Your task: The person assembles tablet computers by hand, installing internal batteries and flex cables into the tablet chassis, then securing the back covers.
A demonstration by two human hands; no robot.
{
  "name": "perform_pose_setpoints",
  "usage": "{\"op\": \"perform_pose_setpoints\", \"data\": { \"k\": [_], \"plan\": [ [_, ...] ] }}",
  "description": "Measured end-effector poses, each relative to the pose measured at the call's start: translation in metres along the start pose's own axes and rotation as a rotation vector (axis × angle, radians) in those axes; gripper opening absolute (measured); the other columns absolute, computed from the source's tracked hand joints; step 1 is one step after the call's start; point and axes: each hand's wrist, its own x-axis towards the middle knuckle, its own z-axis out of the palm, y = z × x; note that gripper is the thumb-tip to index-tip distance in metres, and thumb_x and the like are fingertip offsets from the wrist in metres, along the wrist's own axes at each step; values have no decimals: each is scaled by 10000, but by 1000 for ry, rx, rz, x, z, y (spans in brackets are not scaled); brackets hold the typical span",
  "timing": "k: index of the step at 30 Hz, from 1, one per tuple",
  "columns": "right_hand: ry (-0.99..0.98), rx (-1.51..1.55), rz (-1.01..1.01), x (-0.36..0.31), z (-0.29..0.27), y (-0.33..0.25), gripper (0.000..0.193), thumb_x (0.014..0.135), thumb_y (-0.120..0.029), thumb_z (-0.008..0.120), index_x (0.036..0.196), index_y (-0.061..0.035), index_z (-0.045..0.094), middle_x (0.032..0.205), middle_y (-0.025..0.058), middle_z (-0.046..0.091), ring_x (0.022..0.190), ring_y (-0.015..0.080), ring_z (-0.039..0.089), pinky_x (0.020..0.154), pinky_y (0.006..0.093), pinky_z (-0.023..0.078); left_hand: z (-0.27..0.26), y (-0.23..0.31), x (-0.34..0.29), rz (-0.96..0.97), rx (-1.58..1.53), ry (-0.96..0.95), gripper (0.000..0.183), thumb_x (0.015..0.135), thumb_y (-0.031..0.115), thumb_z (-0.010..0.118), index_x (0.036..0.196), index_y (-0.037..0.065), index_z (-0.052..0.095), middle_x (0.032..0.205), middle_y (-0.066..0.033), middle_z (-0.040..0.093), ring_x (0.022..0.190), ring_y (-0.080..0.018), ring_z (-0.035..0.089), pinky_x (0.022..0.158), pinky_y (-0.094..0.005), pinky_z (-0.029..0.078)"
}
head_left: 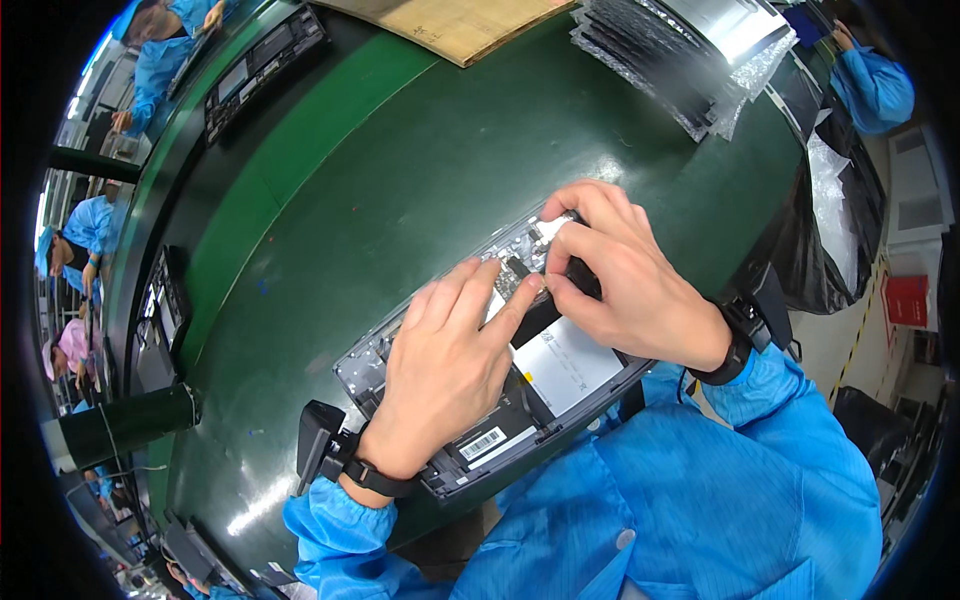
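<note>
An opened laptop base (362, 376) lies tilted across the green bench in front of me, its inner parts exposed. A silver-white battery cell (568, 368) fills part of its near side, beside a black section with a barcode label (482, 444). My left hand (447, 355) rests over the base, fingers stretched out and lying on it, the index fingertip near the circuit board (518, 250). Over the board's right end, my right hand (625, 275) has thumb and index finger pressed together close to my left fingertip. Whatever those fingers hold is too small or hidden to name.
The green bench (330, 290) spreads around the base. At the far right sits a stack of silver bubble-wrap bags (690, 60); a cardboard sheet (450, 25) lies at the back. Other laptop bases (265, 70) stand on the left line, where people in blue work. Black straps circle both my wrists.
</note>
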Motion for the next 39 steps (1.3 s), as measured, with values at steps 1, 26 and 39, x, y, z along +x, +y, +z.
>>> {"op": "perform_pose_setpoints", "data": {
  "k": [1, 26, 39],
  "plan": [
    [-1, -1, 3, 1, -2, 1, 124, 816, -37, 708, 872, -33, 598, 1208, 149, 549, 1257, 348, 477, 983, 455, 389, -1, 0, 1, 1, -3, -1, 605, 772, 23, 660, 1365, 141, 653, 1309, -175, 570, 1219, -371, 568, 1008, -475, 471],
    [-534, 427, 190, 40, -20, 31, 309, 847, -97, 707, 1131, -88, 586, 1311, 136, 495, 1322, 329, 431, 1029, 399, 423, -1, -11, 2, 82, 5, 34, 557, 749, 42, 725, 1303, 75, 678, 1266, -129, 614, 1224, -324, 579, 975, -434, 498],
    [-467, 393, 180, 37, -21, 35, 332, 850, -105, 716, 1146, -80, 568, 1244, 125, 497, 1213, 309, 455, 961, 380, 431, -1, -11, 7, 77, -29, 23, 562, 726, 22, 733, 1281, 99, 698, 1276, -156, 617, 1219, -356, 585, 973, -458, 505]
  ]
}}
